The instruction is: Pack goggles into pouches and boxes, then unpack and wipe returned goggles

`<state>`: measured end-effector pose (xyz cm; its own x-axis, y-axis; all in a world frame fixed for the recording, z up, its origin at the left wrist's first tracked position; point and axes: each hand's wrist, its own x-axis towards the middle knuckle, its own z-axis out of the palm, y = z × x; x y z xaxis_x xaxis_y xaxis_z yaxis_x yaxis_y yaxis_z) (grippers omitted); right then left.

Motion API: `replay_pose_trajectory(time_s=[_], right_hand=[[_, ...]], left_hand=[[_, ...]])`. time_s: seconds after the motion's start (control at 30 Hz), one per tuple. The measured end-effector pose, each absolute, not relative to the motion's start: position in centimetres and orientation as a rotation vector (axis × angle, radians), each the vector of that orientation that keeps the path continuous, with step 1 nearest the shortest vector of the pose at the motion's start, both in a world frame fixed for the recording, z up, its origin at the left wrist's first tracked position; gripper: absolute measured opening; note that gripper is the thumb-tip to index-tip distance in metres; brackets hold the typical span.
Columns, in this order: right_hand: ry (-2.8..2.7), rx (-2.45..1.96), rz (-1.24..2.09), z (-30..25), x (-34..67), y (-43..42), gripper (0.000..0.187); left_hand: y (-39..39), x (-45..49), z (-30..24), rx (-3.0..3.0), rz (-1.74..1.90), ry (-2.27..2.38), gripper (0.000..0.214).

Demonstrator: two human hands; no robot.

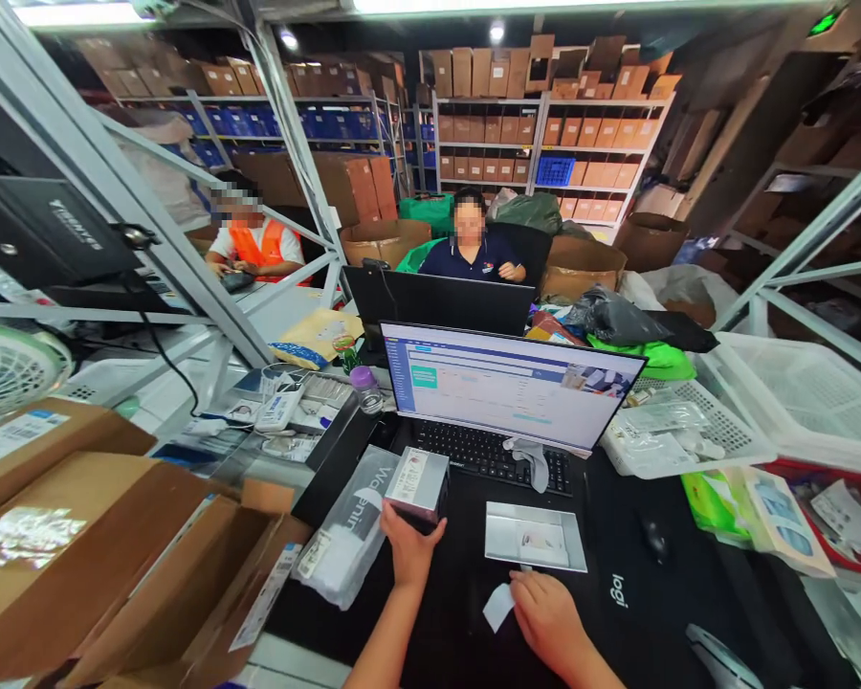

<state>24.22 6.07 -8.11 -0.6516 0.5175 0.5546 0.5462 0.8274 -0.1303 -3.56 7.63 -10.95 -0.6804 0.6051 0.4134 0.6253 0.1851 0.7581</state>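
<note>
My left hand (410, 547) grips the near end of a small box (422, 481) with a grey top and a label on it. The box stands beside a clear plastic bag (351, 536) with dark lettering and something white inside. My right hand (549, 612) is closed, its fingertips pinching a small white paper slip (498, 608). Just beyond that hand, a flat white-and-grey card (536, 537) with a small picture lies on the black desk mat (466, 584). What is printed on the slip cannot be made out.
A monitor (502, 383) stands behind a keyboard (459, 450) with a grey cloth-like item (531, 461) on it. Cardboard boxes (64, 526) crowd the left. A mouse (654, 538) and white basket (732, 421) are right. Two people sit beyond the desk.
</note>
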Motion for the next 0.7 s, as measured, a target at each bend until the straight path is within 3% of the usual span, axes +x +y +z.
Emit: replay_pose_trajectory(time_s=[0.13, 0.27, 0.37, 0.5, 0.7], right_hand=[[-2.539, -0.971, -0.048, -7.6, 23.6, 7.3, 0.023], [-2.621, -1.442, 0.173, -6.2, 22.0, 9.0, 0.025], [-2.591, -1.545, 0.244, -5.7, 20.9, 10.3, 0.025], [-2.570, -1.509, 0.327, -5.7, 20.1, 11.7, 0.026], [-2.499, -1.380, 0.452, -4.4, 20.0, 12.9, 0.023]], left_hand=[[5.0, -3.0, -10.3, -1.251, -1.568, -2.395, 0.110], [0.0, -1.4, -11.3, -1.351, -1.583, -2.396, 0.076], [-3.6, 0.2, -13.4, -1.584, -1.598, -2.425, 0.063], [-5.8, 1.4, -15.8, -1.784, -1.616, -2.470, 0.062], [-4.7, 0.8, -14.5, -2.245, -1.148, -2.152, 0.072]])
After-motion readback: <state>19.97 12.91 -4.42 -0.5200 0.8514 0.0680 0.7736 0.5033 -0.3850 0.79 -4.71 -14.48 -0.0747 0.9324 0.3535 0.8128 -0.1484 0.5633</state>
